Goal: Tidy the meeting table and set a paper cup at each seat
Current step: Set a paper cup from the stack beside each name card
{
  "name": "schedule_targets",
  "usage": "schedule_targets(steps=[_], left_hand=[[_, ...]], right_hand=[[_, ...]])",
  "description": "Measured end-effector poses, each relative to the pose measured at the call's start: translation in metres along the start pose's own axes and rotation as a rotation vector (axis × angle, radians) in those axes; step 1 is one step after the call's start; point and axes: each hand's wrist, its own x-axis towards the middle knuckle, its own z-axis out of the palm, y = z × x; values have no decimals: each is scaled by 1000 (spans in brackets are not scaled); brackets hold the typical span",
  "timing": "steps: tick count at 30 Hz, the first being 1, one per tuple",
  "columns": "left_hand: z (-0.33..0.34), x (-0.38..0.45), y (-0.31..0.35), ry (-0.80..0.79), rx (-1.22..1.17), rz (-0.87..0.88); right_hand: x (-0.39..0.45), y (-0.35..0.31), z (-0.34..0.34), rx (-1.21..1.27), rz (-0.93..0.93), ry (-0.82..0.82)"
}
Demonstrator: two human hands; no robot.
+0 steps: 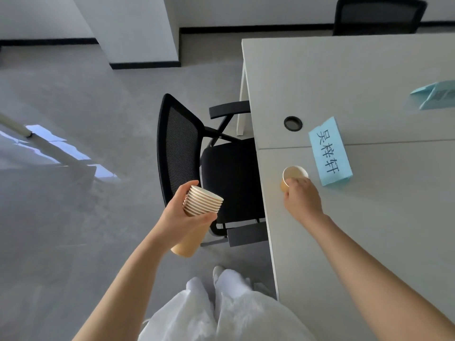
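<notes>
Roughly by size, from the biggest thing down:

Floor [73, 107]: grey, fills the nine o'clock half of the view; a bright patch of light lies on it toward nine o'clock.
Meeting table [369, 217]: pale grey top, runs from one o'clock down to four o'clock; a seam crosses it just past the centre.
Near chair [182, 143]: black mesh back, seat pushed under the table edge at the centre of the view.
Far chair [376, 16]: black, at one o'clock beyond the table's far end.
Person's clothing [221, 316]: white, at six o'clock, with a shoe tip showing just above it.
Left hand [182, 215]: fingers curled round a stack of paper cups [202, 205], held tilted over the floor at seven o'clock from the near chair seat, off the table.
Right hand [302, 198]: reaches over the table edge, fingers wrapped round a single paper cup [294, 177]; whether the base touches the tabletop cannot be told.
Blue name card [330, 153]: folded, handwritten characters, on the table just beside the single paper cup at its two o'clock, apart from it.
Second blue card [435, 93]: at three o'clock, cut by the frame edge.
Cable hole [293, 123]: round, black-rimmed, at twelve o'clock from the single paper cup.
</notes>
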Motion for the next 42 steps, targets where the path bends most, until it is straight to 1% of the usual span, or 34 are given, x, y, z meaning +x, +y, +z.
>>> schedule_targets(steps=[2,4,7,10,13,18,22,25,30,33,37,40,42], left_hand=[[-5,3,1,-1,1,6],[-10,6,0,1,3,16],[-21,9,0,7,1,23],[-36,12,-3,18,6,23],[-55,17,-10,27,35,33],[-103,32,-30,3,23,18],[-150,50,-44,5,20,1],[-197,68,-52,13,52,-15],[-285,109,-62,-30,133,-8],[-315,131,-62,-39,163,12],[-342,168,-61,-94,195,45],[-354,201,-56,-139,196,52],[-359,225,-50,-172,192,61]], right_hand=[[-2,-13,-6,2,43,59],[-2,-33,-15,65,45,83],[-4,-76,-32,282,-116,57],[-11,-127,-55,546,-280,-49],[-15,-173,-71,734,-364,-216],[-4,-235,-70,789,-393,-457],[13,-285,-62,757,-384,-535],[28,-332,-55,762,-364,-515],[60,-416,-47,827,-289,-514],[77,-446,-44,840,-250,-487],[109,-470,-42,856,-180,-443],[136,-477,-43,875,-147,-429],[158,-477,-45,897,-120,-384]])
